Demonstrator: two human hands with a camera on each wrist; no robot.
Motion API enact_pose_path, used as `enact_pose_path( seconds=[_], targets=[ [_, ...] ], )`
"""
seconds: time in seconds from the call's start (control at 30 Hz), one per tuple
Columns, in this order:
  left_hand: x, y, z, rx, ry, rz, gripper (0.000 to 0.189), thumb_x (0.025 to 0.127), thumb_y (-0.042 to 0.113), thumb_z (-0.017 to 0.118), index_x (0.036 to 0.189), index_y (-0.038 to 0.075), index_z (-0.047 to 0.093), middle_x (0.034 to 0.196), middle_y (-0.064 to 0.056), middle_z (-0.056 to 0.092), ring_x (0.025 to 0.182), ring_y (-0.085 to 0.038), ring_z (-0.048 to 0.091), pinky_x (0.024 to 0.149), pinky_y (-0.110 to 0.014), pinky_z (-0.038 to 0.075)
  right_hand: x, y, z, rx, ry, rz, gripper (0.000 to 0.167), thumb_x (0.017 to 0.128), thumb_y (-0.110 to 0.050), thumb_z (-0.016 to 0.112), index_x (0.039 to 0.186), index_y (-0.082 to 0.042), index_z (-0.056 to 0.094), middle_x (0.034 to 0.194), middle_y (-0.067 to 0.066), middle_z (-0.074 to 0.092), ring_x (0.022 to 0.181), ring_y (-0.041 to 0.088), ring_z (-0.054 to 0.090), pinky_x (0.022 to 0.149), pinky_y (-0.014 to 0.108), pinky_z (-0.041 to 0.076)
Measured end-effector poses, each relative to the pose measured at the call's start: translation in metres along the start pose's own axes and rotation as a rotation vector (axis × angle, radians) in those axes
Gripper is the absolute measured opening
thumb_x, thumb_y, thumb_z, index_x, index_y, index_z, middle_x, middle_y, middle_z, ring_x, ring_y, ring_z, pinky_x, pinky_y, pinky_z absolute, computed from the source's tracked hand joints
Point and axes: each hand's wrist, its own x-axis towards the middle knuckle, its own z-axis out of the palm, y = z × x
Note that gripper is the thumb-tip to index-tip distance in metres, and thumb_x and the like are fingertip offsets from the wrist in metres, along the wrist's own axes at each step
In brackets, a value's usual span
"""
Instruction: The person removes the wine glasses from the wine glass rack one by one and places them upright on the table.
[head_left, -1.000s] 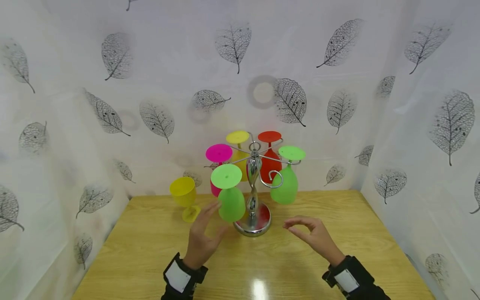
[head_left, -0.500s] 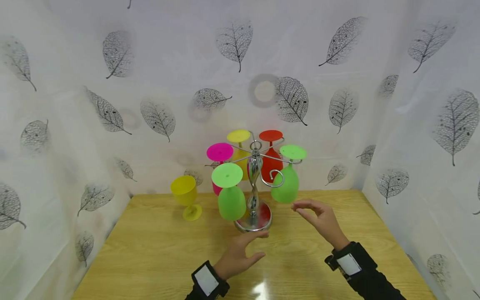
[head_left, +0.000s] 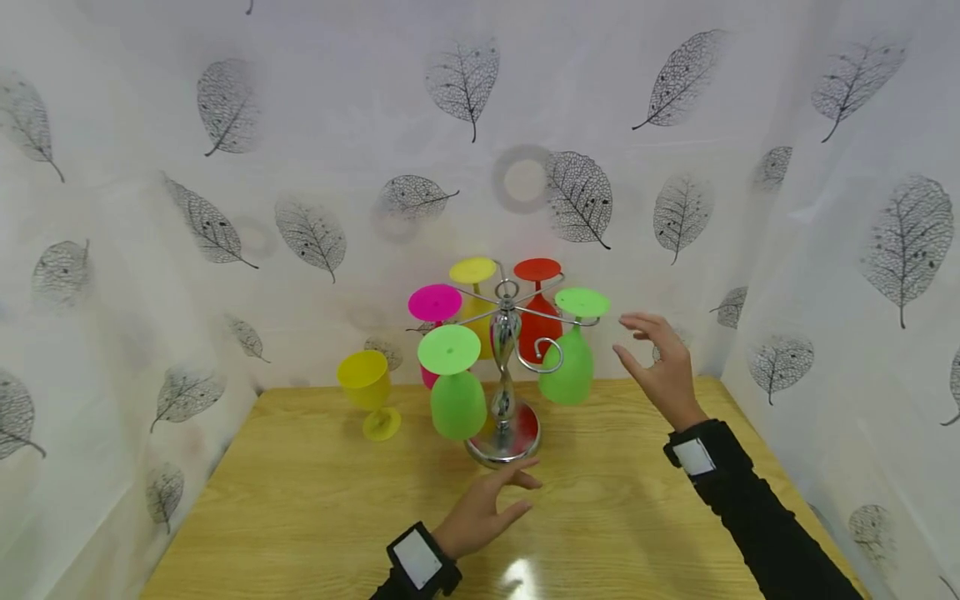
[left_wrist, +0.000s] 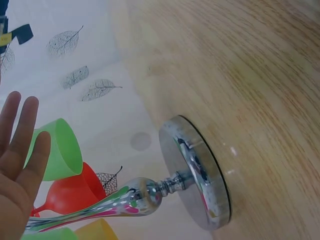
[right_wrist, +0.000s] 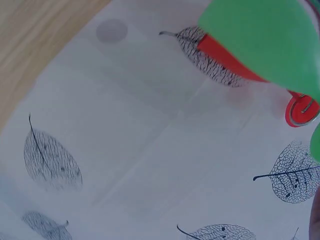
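A chrome stemware rack [head_left: 504, 350] stands on the table with goblets hanging upside down from its arms: a front green goblet [head_left: 459, 405], a right green goblet [head_left: 567, 368], a red goblet [head_left: 537, 329], a magenta goblet [head_left: 436, 303] and a hanging yellow goblet [head_left: 473, 271]. One curled hook at the front right holds none. A second yellow goblet [head_left: 366, 380] stands upright left of the rack. My left hand [head_left: 483, 512] hovers before the rack's base, fingers extended, holding nothing. My right hand [head_left: 663, 371] is raised right of the right green goblet, apart from it, fingers and thumb spread.
The light wooden table [head_left: 300, 517] reaches back to a white curtain [head_left: 375, 108] printed with dark leaves, which surrounds it on three sides. In the left wrist view, the rack's round base [left_wrist: 197, 175] sits on the wood.
My left hand has left the front green goblet and moved right, toward the front of the base. My right hand has risen and moved right, its fingers spreading. The goblets stay in place.
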Motion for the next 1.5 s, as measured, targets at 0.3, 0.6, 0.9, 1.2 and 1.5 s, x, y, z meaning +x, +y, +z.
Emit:
enact_pose_path(
  seconds=[0.3,0.6,0.9,1.2,1.5],
  targets=[
    [-0.012,0.0,-0.007,-0.007,0.005,-0.047,0.047,0.096,0.018,0.053,0.14,0.019,0.039,0.107,-0.001,0.069,0.103,-0.01,0.064,0.099,-0.035,0.049,0.035,0.02,0.01,-0.2,-0.128,-0.303,0.057,0.071,0.016,0.071,0.124,0.002,0.057,0.131,0.021,0.054,0.124,0.033,0.048,0.112,0.018,0.03],
    [-0.021,-0.001,-0.01,0.004,0.023,-0.081,0.046,0.096,0.017,0.052,0.14,0.019,0.039,0.106,-0.005,0.07,0.103,-0.011,0.064,0.097,-0.035,0.049,0.04,0.028,0.017,-0.225,-0.184,-0.376,0.057,0.07,0.021,0.066,0.123,0.001,0.06,0.123,0.018,0.061,0.112,0.035,0.057,0.109,0.027,0.039],
    [-0.024,-0.002,-0.009,0.002,0.031,-0.079,0.046,0.097,0.021,0.051,0.14,0.022,0.038,0.103,-0.004,0.071,0.102,-0.01,0.064,0.095,-0.034,0.051,0.045,0.03,0.017,-0.243,-0.19,-0.413,0.047,0.072,0.022,0.064,0.115,0.002,0.064,0.111,0.019,0.067,0.102,0.034,0.063,0.103,0.035,0.045],
    [-0.024,-0.004,-0.009,0.024,0.043,-0.072,0.045,0.097,0.017,0.052,0.14,0.013,0.04,0.102,-0.002,0.071,0.101,-0.011,0.065,0.095,-0.034,0.051,0.043,0.028,0.015,-0.267,-0.167,-0.415,0.049,0.07,0.024,0.064,0.114,0.002,0.065,0.11,0.019,0.068,0.099,0.034,0.064,0.092,0.038,0.051],
    [-0.027,-0.007,-0.009,-0.005,0.04,-0.094,0.045,0.098,0.024,0.048,0.141,0.021,0.037,0.103,-0.001,0.071,0.103,-0.011,0.064,0.096,-0.033,0.05,0.038,0.026,0.011,-0.287,-0.121,-0.421,0.051,0.067,0.027,0.064,0.11,0.001,0.067,0.107,0.017,0.069,0.094,0.034,0.067,0.076,0.042,0.055]
  ],
)
